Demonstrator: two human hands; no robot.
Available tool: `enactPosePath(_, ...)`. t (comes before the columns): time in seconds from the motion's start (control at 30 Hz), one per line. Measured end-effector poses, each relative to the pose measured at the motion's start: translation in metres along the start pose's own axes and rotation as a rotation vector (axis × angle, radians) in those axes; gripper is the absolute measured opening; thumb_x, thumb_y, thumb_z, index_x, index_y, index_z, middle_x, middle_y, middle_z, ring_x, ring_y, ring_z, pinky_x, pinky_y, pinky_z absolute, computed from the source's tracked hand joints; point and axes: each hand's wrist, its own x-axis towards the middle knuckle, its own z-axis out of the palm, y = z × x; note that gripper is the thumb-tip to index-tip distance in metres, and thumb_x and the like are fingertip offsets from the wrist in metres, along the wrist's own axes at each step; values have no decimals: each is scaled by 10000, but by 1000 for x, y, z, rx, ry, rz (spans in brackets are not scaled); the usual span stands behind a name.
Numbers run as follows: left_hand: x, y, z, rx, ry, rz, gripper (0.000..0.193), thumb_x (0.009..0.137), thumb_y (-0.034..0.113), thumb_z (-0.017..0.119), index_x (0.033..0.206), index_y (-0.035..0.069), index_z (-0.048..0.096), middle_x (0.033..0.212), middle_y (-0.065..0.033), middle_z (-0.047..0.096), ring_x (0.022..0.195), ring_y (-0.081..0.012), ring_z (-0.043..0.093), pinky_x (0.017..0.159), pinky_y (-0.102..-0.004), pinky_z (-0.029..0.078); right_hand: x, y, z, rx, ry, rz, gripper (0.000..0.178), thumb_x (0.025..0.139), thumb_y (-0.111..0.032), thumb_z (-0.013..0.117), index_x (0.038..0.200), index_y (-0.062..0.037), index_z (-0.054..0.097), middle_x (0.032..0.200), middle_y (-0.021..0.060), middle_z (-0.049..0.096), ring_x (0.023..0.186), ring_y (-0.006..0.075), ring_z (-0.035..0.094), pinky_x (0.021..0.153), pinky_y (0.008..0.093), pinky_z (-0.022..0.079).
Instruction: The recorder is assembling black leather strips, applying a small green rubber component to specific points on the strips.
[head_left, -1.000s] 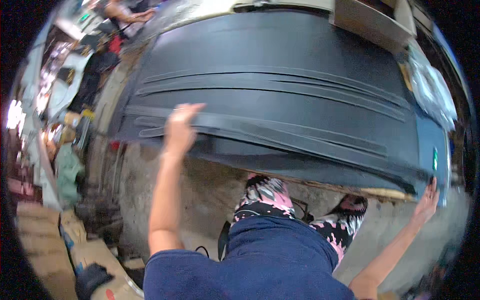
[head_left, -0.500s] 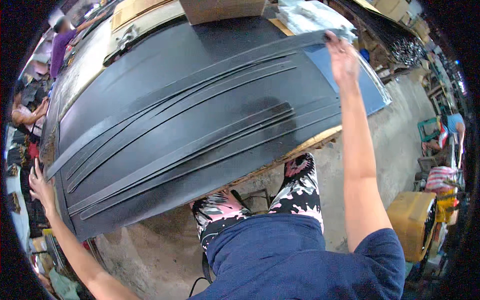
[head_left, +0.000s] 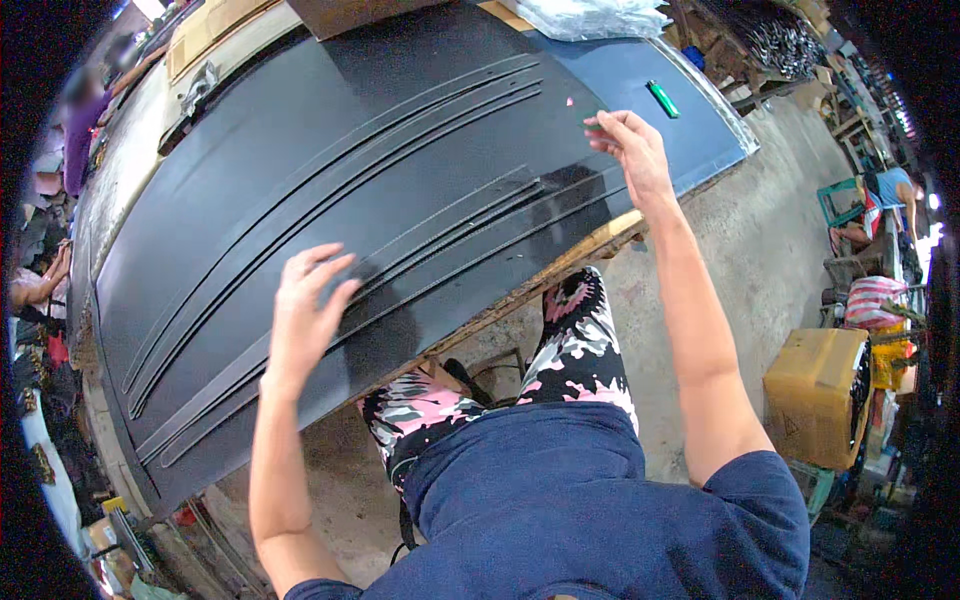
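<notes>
Several long, narrow black strips lie lengthwise in slightly curved rows on a black-covered worktable. Over the strips near the table's front edge hovers my left hand, its fingers spread and nothing in them. My right hand is raised above the right part of the table, past the strips' right ends. Its fingers are loosely bent and apart, with no strip in them. On the blue surface beyond it lies a small green object shaped like a lighter. A tiny pink bit rests nearby.
A cardboard box and clear plastic wrapping stand along the far edge. A taped brown carton is on the floor to the right. Other people work at the left, and another person sits far right.
Both hands have left the ends of a long black strip, which now lies among the others. My left hand came inward to the right; my right hand drew nearer. The green object came into sight.
</notes>
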Motion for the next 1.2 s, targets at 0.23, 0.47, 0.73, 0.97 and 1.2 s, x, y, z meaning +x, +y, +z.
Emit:
enactPosePath(0.23, 86, 39, 87, -195, 77, 176, 274, 852, 122, 691, 1111, 32, 670, 1108, -140, 659, 1058, -302, 613, 932, -359, 463, -77, 13, 6, -57, 116, -150, 140, 968, -140, 595, 951, -8, 635, 978, 84, 683, 912, 129, 636, 812, 277, 506)
enactPosePath(0.47, 131, 60, 128, -216, -30, 180, 263, 870, 136, 642, 1070, -32, 667, 1048, -184, 648, 998, -339, 590, 910, -398, 452, -106, 28, 9, 168, 231, -179, 121, 974, -122, 586, 947, -6, 610, 944, 72, 677, 891, 127, 645, 824, 278, 513)
enactPosePath(0.73, 116, 59, 112, -197, 73, 181, 202, 876, 57, 629, 1066, 15, 684, 976, -145, 662, 896, -274, 635, 803, -333, 493, -118, 37, -35, 219, 413, -229, 129, 977, -133, 583, 939, -12, 606, 960, 76, 667, 944, 150, 653, 836, 276, 515)
enactPosePath(0.97, 58, 95, 107, -41, -49, 206, 374, 750, 164, 776, 1071, 2, 669, 1011, -114, 560, 958, -288, 549, 839, -381, 446, -78, 41, -83, 294, 515, -279, 167, 987, -161, 566, 971, 4, 591, 1018, 87, 648, 1015, 158, 616, 913, 307, 495)
enactPosePath(1.2, 47, 95, 112, -24, 36, 115, 413, 764, 113, 769, 1148, 20, 648, 1035, -133, 543, 966, -291, 541, 856, -372, 446, -24, 43, -111, -141, 543, -316, 252, 980, -243, 563, 918, -3, 605, 877, 47, 646, 818, 139, 538, 784, 287, 424)
